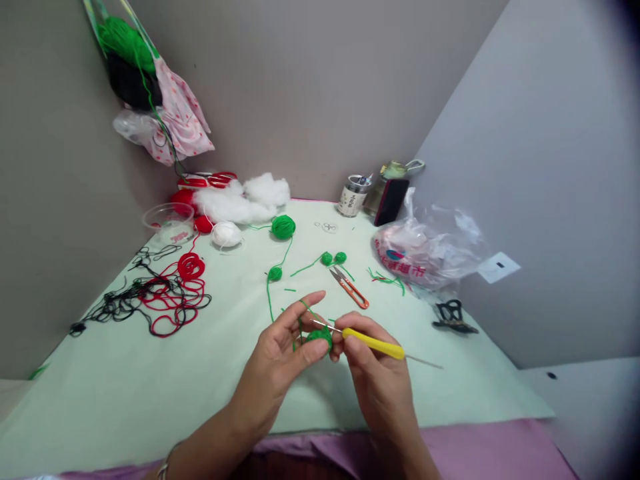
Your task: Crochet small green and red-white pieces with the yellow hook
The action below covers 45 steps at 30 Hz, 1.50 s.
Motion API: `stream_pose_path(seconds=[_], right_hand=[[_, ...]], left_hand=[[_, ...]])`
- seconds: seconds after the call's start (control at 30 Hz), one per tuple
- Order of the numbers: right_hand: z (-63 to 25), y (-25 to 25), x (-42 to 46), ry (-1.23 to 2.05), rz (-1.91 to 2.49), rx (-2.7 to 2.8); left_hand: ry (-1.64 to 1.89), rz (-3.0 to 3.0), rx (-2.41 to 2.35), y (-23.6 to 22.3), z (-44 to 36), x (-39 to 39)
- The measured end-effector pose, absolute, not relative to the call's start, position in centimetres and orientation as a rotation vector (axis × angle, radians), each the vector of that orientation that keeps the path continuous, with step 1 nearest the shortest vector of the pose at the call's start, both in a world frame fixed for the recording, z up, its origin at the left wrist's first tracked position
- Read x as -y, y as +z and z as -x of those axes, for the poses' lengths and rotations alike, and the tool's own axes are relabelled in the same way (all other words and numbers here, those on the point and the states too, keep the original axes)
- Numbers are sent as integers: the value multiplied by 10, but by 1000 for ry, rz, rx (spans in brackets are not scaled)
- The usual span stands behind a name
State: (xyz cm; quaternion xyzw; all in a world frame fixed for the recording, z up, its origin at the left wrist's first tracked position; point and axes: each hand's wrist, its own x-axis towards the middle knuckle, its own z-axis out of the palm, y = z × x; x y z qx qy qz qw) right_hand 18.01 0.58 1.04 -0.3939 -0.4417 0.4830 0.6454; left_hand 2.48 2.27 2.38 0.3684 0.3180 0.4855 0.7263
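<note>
Between the thumb and fingers of my left hand (280,360) is a small green crochet piece (319,339). Green yarn loops over the raised index finger of that hand. My right hand (377,373) grips a yellow-handled crochet hook (375,343), its metal tip at the top of the green piece. A thin metal end sticks out of the handle to the right. Beyond my hands lies a small green ball (275,273) on the yarn, which runs back to a larger green yarn ball (283,227). Orange thread snips (350,288) rest just past my right hand.
Tangled black yarn (115,300) and red yarn (191,267) spread at left. White stuffing (235,203) and a white yarn ball (227,234) sit behind. Two small green balls (333,258) lie mid-table. A pen tin (353,197), phone (392,202) and plastic bag (430,250) stand at right.
</note>
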Motion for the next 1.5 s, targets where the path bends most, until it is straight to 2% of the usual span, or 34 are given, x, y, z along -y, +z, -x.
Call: stream_pose_path(seconds=[0.1, 0.23, 0.3, 0.37, 0.57, 0.67, 0.73, 0.87, 0.93, 1.03, 1.13, 1.2, 1.27, 1.37, 1.5], right_hand=[[-179, 9, -2, 810, 981, 1200], [-176, -3, 9, 84, 1069, 1599], [-175, -8, 13, -42, 1044, 1655], [-175, -8, 14, 87, 1057, 1592], [-190, 11, 4, 808, 974, 1084], [-191, 13, 2, 962, 929, 988], [-185, 8, 5, 851, 997, 1114], [-171, -9, 14, 151, 1158, 1461], [-171, -11, 16, 17, 1157, 1482], [-182, -1, 11, 314, 1091, 1442], [-190, 8, 8, 585, 987, 1253], [-187, 8, 9, 550, 1046, 1304], [-182, 3, 13, 339, 1141, 1474], [-180, -2, 15, 139, 1104, 1550], [-188, 5, 11, 464, 1012, 1248]], left_hand=[[1080, -825, -751, 23, -27, -21], [1080, -668, -763, 25, -34, -17], [1032, -522, -709, 26, -36, -16], [980, -416, -650, 26, -35, -18], [938, -483, -621, 26, -24, -27], [958, -575, -656, 25, -26, -25], [1014, -632, -708, 22, -31, -22], [1085, -603, -739, 17, -40, -19], [1024, -537, -711, 17, -38, -22], [922, -498, -694, 19, -33, -26], [996, -604, -748, 20, -32, -25], [1101, -686, -779, 19, -36, -20], [1135, -667, -770, 18, -41, -17], [986, -502, -697, 17, -42, -18], [932, -484, -688, 20, -34, -25]])
